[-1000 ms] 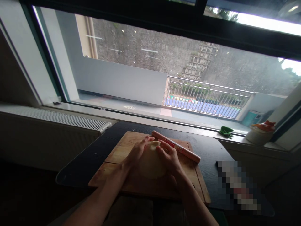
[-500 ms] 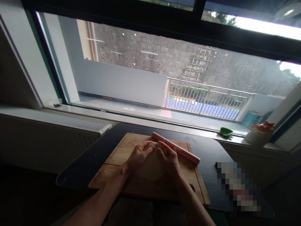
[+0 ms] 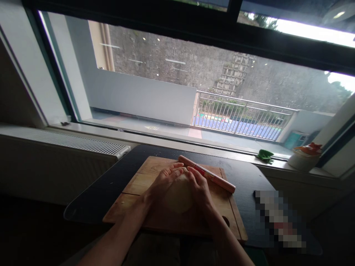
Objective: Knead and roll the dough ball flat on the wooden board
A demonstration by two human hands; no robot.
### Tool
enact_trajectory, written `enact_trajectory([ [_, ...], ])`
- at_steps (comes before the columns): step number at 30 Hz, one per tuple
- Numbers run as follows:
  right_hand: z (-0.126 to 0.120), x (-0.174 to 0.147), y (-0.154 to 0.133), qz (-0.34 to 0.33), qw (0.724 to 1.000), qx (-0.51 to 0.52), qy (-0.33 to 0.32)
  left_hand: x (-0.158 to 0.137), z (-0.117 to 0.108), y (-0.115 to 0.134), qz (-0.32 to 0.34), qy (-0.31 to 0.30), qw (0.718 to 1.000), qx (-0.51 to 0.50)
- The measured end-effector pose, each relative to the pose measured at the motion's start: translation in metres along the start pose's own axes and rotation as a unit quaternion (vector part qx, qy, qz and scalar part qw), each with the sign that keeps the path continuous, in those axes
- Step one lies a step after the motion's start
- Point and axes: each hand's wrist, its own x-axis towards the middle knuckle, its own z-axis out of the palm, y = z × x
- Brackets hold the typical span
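A pale, rounded lump of dough (image 3: 179, 197) rests on a wooden cutting board (image 3: 138, 177). Both hands work at its far edge. My left hand (image 3: 166, 179) has its thumb and fingers pinched on the dough from the left. From the right, my right hand (image 3: 197, 183) grips the same far edge with bent fingers. The fingertips of the two hands are close together. Just beyond them, a rolling pin (image 3: 222, 181) with a red label or wrap lies slantwise over the board's far right corner.
The board lies on a dark table (image 3: 91, 192) beside a window. A white radiator (image 3: 69, 147) stands at the left. On the sill sit a green object (image 3: 264, 156) and a pale pot with an orange top (image 3: 305, 157). A blurred-out item (image 3: 280, 218) lies at the table's right.
The fingers have shifted slightly at the dough's far edge, the thumbs now nearer that edge. The dough looks a little narrower and rounder. The rolling pin and board stay in place.
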Motion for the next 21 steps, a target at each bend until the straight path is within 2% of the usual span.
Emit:
enact_trajectory([
  [3,-0.004,0.003,-0.002,0.002,0.997,0.035,0.063,-0.003,0.002,0.002,-0.020,-0.050,0.996,-0.068],
  [6,-0.007,0.002,-0.008,0.002,0.997,0.047,0.062,-0.006,0.002,0.000,-0.048,-0.069,0.994,-0.072],
  [10,-0.009,0.001,-0.009,0.015,0.999,0.025,0.015,-0.006,0.000,-0.005,-0.026,-0.037,0.998,-0.042],
  [17,-0.005,0.000,0.003,-0.038,0.999,-0.017,0.008,-0.001,-0.007,-0.014,0.021,0.020,0.998,0.055],
  [21,-0.001,-0.004,0.002,-0.035,0.999,0.000,-0.017,-0.001,-0.007,-0.014,0.047,0.036,0.995,0.076],
])
